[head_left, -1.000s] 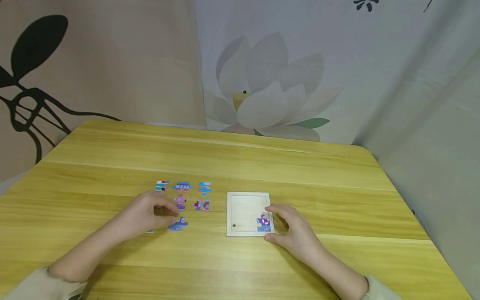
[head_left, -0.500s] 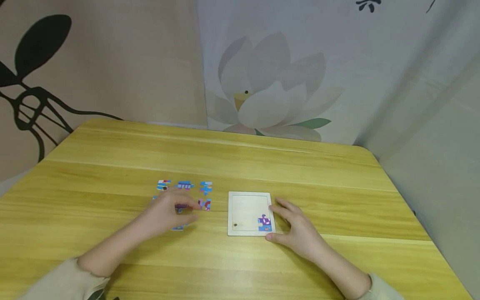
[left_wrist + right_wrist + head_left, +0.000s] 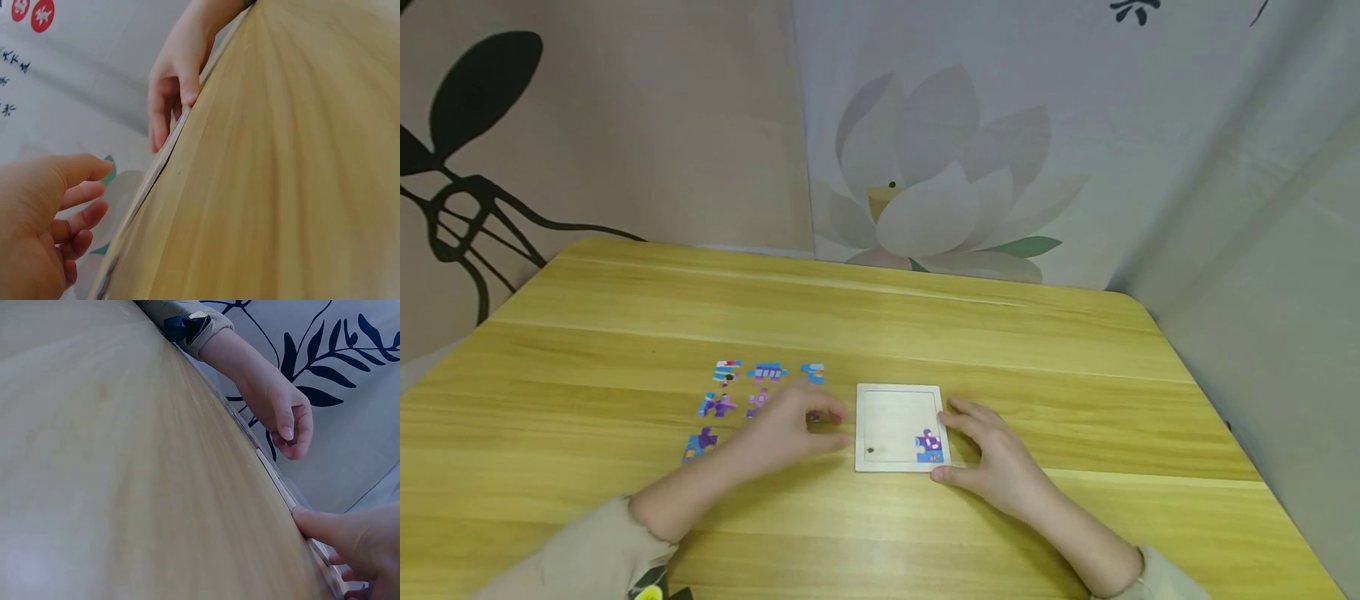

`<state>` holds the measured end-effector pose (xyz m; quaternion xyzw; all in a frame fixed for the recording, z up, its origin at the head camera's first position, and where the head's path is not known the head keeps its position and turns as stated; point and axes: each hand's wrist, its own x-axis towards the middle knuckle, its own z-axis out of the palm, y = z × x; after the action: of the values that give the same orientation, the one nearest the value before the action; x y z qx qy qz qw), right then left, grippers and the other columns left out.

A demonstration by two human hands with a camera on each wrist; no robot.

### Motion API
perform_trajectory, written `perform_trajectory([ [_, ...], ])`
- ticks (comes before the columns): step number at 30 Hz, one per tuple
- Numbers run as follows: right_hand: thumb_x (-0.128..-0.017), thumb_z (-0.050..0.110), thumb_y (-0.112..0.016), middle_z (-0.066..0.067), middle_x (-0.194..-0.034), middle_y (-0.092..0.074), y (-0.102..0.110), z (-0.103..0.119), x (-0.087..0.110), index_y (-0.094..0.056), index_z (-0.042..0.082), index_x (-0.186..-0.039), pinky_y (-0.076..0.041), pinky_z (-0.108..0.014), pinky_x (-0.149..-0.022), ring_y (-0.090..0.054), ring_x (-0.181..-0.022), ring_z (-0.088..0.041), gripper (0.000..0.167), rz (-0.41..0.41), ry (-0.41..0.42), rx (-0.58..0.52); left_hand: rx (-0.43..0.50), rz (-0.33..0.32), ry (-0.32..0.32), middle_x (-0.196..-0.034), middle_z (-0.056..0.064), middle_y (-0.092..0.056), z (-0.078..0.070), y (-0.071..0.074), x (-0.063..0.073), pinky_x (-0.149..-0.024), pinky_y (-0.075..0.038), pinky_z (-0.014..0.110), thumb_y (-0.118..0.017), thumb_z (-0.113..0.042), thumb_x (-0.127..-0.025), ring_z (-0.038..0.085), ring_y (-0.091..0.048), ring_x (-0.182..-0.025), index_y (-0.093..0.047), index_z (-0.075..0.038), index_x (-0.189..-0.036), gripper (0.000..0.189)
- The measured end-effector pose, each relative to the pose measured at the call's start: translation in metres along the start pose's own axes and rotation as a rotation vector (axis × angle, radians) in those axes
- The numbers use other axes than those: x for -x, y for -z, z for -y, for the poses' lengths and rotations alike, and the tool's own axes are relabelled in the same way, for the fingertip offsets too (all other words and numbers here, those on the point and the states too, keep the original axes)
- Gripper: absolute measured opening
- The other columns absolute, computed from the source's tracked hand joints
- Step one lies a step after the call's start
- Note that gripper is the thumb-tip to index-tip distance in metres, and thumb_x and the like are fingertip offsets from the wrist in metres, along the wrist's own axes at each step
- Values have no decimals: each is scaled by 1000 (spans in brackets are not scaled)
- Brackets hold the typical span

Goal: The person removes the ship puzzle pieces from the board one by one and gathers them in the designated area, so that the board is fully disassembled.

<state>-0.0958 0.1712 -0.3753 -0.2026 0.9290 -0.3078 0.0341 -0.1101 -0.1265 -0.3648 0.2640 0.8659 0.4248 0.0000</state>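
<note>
My left hand [image 3: 793,425] is over the table just left of a pale wooden puzzle tray [image 3: 898,387], its thumb and fingers apart and curved, with no piece showing between them. The left wrist view has the same left hand [image 3: 44,219] with loosely bent fingers. My right hand [image 3: 992,454] holds the tray by its right side, thumb at the front right corner and index finger on the right edge. In the right wrist view, the thumb of the right hand [image 3: 356,540] presses the tray's edge. One purple and blue jigsaw piece [image 3: 928,447] lies in the tray's front right corner.
Several loose jigsaw pieces [image 3: 767,372] lie in rows left of the tray, some partly hidden by the left hand and forearm. They rest on a wooden table [image 3: 1000,333]. A curtain with a flower print [image 3: 955,200] hangs behind it.
My left hand has moved right from the loose pieces to beside the tray, uncovering pieces on the left. The right hand has stayed at the tray's right side.
</note>
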Motion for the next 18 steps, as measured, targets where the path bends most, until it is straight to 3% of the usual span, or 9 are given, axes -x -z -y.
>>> perform_trajectory([
  [8,-73,43,-81,-5,-148,-39,0,-2,-1,-58,8,-131,-26,-59,-104,-31,-136,-32,71,0,34,31,58,35,32,-84,-9,-63,-4,-18,-12,-78,-45,35,-81,-18,-77,14,-53,-86,-74,-10,-98,23],
  [14,-74,47,-79,-1,-148,-40,0,-2,-1,-57,9,-131,-27,-62,-102,-31,-136,-31,72,11,26,57,46,28,-14,-80,-8,-62,-5,-28,-22,-69,-44,31,-81,-15,-77,16,-51,-77,-74,-10,-96,21],
  [18,-74,48,-78,-1,-147,-41,0,-2,-1,-57,9,-131,-28,-61,-102,-31,-136,-31,72,11,36,67,38,38,-27,-82,-9,-63,-8,-34,-27,-69,-43,30,-81,-16,-77,14,-50,-79,-74,-11,-96,21],
])
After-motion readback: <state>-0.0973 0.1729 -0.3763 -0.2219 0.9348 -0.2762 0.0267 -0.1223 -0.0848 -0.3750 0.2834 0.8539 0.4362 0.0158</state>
